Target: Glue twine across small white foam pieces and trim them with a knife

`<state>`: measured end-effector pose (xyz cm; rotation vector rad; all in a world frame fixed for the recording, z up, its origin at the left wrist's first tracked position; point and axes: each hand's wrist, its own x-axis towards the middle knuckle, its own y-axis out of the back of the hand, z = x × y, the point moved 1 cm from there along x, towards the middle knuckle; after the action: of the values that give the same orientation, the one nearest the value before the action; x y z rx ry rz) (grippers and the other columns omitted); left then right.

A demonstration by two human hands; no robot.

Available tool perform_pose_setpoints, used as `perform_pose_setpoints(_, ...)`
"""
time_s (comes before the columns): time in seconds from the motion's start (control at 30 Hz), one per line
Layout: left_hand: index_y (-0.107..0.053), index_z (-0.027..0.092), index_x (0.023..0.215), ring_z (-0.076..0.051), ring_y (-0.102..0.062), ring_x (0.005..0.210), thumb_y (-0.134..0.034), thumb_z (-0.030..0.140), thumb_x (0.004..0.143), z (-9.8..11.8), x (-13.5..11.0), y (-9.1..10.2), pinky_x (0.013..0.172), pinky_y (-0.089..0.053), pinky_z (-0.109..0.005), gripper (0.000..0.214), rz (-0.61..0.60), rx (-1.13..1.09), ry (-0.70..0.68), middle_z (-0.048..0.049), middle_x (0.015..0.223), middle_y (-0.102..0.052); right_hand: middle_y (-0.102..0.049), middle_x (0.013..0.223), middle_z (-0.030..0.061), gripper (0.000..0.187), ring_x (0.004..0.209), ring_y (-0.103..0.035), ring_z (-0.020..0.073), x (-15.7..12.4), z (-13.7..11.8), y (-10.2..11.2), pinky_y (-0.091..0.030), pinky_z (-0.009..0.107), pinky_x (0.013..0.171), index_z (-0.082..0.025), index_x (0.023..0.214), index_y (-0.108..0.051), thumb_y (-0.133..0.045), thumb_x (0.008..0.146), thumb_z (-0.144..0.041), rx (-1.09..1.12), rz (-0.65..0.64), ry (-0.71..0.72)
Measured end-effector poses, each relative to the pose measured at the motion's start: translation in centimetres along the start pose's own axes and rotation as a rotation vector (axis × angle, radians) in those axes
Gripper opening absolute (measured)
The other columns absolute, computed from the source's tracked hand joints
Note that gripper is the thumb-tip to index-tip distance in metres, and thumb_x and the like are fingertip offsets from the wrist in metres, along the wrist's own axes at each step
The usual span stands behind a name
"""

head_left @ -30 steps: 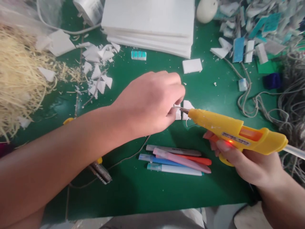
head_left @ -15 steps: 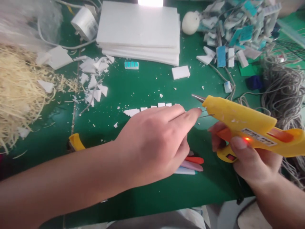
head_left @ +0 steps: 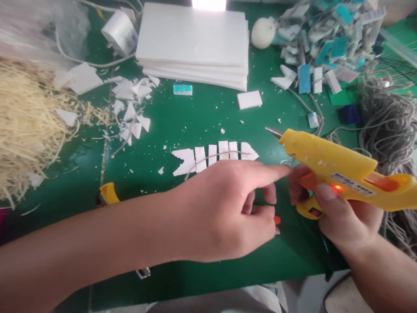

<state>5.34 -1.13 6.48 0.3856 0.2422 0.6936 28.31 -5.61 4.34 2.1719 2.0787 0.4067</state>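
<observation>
A yellow hot glue gun (head_left: 329,163) with a glowing red light is gripped in my right hand (head_left: 348,217), its metal nozzle pointing left. My left hand (head_left: 234,204) has its index finger stretched out to the thin wire under the nozzle, at or touching it. Its other fingers are apart and loosely bent, with nothing seen in them. Behind that hand lies a fish-shaped row of white foam pieces (head_left: 213,152), with a grey string (head_left: 208,157) across them. Markers (head_left: 277,220) are mostly hidden under my left hand.
Stacked white foam sheets (head_left: 192,39) stand at the back. Foam scraps (head_left: 130,111) and wood shavings (head_left: 29,130) lie left. A pile of blue-and-white foam pieces (head_left: 329,43) and tangled grey string (head_left: 387,113) are right. A yellow-handled cutter (head_left: 110,193) lies partly beneath my left forearm.
My left hand has shifted right and nearer to me, its index finger reaching the wire under the nozzle. The foam row and string are now uncovered. The glue gun has barely moved.
</observation>
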Motion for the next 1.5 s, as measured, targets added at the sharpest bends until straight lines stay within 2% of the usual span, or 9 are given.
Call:
perform_pose_setpoints(0.1,-0.073,0.03,0.148,-0.01,-0.07,0.065,-0.061,0.014,0.099,0.4,0.1,0.5,0.056,-0.056,-0.021,0.053,-0.033,0.021,0.016,0.002,0.103,-0.084,-0.075,0.064,0.0025,0.018,0.049,-0.068,0.0171,-0.3,0.3,0.3,-0.057,0.023,0.043,-0.029,0.092,-0.086,-0.084,0.097,-0.046,0.01,0.006,0.002)
perform_pose_setpoints(0.33,-0.082,0.021,0.099,-0.016,-0.069,0.072,-0.057,0.015,0.1,-0.2,0.1,2.8,0.066,-0.051,-0.029,0.025,0.375,0.653,-0.127,-0.0016,0.085,-0.078,-0.08,0.076,0.0005,0.012,0.048,-0.064,0.0118,-1.1,1.6,0.9,-0.053,0.017,0.042,-0.032,0.104,-0.088,-0.081,0.1,-0.04,-0.071,-0.053,-0.046)
perform_pose_setpoints(0.47,-0.078,0.018,0.094,-0.024,-0.073,0.093,-0.058,0.017,0.098,-2.2,1.2,3.8,0.069,-0.049,-0.033,0.021,0.266,0.973,0.026,-0.0083,0.104,-0.079,-0.084,0.078,-0.0004,0.008,0.052,-0.071,0.0142,-0.7,1.1,0.9,-0.056,0.018,0.044,-0.031,0.097,-0.087,-0.081,0.095,-0.027,-0.224,-0.189,0.021)
perform_pose_setpoints(0.63,-0.076,0.021,0.107,-0.031,-0.073,0.111,-0.066,0.028,0.098,-3.7,2.4,3.2,0.089,-0.06,-0.041,0.015,0.109,0.911,0.05,-0.0079,0.115,-0.077,-0.073,0.059,-0.0001,0.02,0.046,-0.067,0.016,-0.2,0.4,1.0,-0.054,0.023,0.043,-0.025,0.085,-0.079,-0.068,0.101,-0.029,-0.389,-0.29,0.096)
perform_pose_setpoints(0.8,-0.065,0.018,0.147,-0.037,-0.072,0.121,-0.077,0.033,0.094,-4.3,2.4,2.4,0.097,-0.063,-0.049,0.056,0.112,0.834,-0.029,-0.0119,0.13,-0.075,-0.076,0.065,-0.0015,0.016,0.047,-0.067,0.0144,-0.7,0.8,0.9,-0.05,0.023,0.042,-0.028,0.095,-0.078,-0.068,0.105,-0.037,-0.367,-0.288,0.035)
perform_pose_setpoints(0.9,-0.061,0.017,0.152,-0.036,-0.072,0.119,-0.075,0.03,0.095,-4.7,2.4,2.3,0.096,-0.063,-0.049,0.06,0.119,0.816,-0.068,-0.0124,0.131,-0.074,-0.078,0.069,-0.0017,0.016,0.05,-0.07,0.0152,-0.9,0.9,0.8,-0.053,0.023,0.045,-0.03,0.098,-0.078,-0.069,0.105,-0.041,-0.354,-0.287,0.014)
perform_pose_setpoints(1.1,-0.066,0.019,0.145,-0.033,-0.073,0.115,-0.073,0.027,0.096,-4.9,2.5,2.5,0.093,-0.062,-0.045,0.05,0.11,0.789,-0.097,-0.01,0.127,-0.075,-0.074,0.063,-0.0023,0.011,0.043,-0.063,0.0146,-0.4,0.6,0.7,-0.053,0.024,0.043,-0.028,0.096,-0.078,-0.068,0.1,-0.032,-0.357,-0.309,-0.028)
perform_pose_setpoints(1.3,-0.072,0.019,0.104,-0.03,-0.072,0.104,-0.064,0.023,0.097,-4.1,2.6,3.0,0.085,-0.058,-0.043,0.011,0.146,0.876,-0.034,-0.0092,0.11,-0.074,-0.068,0.055,-0.0042,0.012,0.039,-0.057,0.0117,-0.1,0.2,0.3,-0.047,0.02,0.037,-0.026,0.086,-0.073,-0.067,0.096,-0.029,-0.347,-0.321,-0.048)
perform_pose_setpoints(1.5,-0.068,0.02,0.088,-0.027,-0.071,0.092,-0.059,0.017,0.096,-4.5,2.7,2.8,0.076,-0.053,-0.04,0.013,0.127,0.959,-0.053,-0.0069,0.095,-0.072,-0.066,0.055,-0.0029,0.02,0.039,-0.055,0.0108,0.0,0.1,0.0,-0.048,0.021,0.039,-0.025,0.079,-0.07,-0.065,0.097,-0.032,-0.358,-0.329,-0.031)
